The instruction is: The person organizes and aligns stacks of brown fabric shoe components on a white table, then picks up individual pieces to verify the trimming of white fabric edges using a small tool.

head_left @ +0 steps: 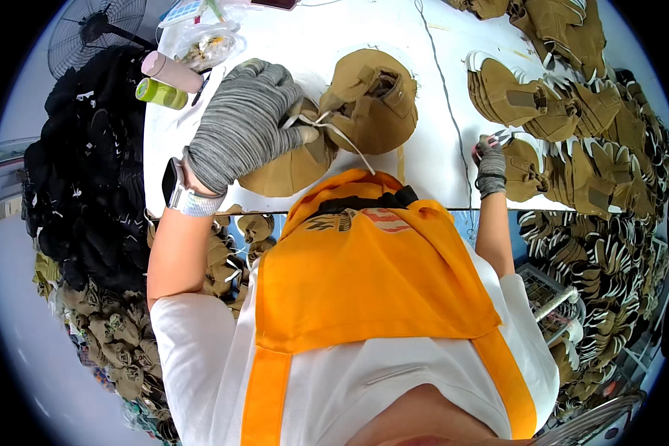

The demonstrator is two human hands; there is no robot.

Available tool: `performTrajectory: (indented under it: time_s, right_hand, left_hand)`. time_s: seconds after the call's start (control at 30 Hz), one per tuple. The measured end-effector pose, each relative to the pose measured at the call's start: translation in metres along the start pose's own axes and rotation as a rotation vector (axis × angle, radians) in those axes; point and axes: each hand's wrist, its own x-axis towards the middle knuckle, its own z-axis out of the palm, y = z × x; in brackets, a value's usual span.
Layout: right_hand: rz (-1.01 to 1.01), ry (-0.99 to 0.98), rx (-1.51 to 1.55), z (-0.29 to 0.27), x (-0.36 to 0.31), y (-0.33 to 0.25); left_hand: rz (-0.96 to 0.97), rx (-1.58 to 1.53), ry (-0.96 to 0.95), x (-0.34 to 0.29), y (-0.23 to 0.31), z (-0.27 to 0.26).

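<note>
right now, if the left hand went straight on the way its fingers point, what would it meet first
Past the white lace at its fingertips, the left hand would likely meet the right-hand brown shoe upper; depth is unclear, so any remaining gap is hard to judge.

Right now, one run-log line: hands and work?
left hand: on near upper, at white lace | right hand: holding snips | far upper: on table

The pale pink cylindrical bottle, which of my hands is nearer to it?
Left. Your grey-gloved left hand is just right of the bottle; your grey-gloved right hand is farther right, across the white tabletop.
</note>
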Motion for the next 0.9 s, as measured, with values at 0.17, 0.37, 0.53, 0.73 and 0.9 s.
performTrajectory:
  time_s: [0.17,0.37,0.53,0.73,0.9]
  right_hand:
    - [-0.403,-0.324,0.399,0.094,-0.147,-0.125]
    - [-1.263,-0.686,-0.622,0.183,-0.240,-0.149]
    - [-0.927,-0.531,-0.544,0.251,-0.249,-0.151]
    - [-1.163,-0.387,-1.180,0.280,-0.221,-0.172]
    - [-0.996,-0.476,-1.178,0.301,-0.210,-0.202]
  left_hand:
    - [0.071,-0.112,0.061,-0.008,-0.006,0.005]
    - [-0.400,-0.934,0.287,-0.002,-0.003,0.050]
    - [-0.421,-1.098,0.507,-0.010,-0.004,0.053]
    - [-0.229,-0.980,0.615,-0.041,0.007,0.047]
    - [-0.218,-0.307,0.733,-0.011,-0.009,0.081]
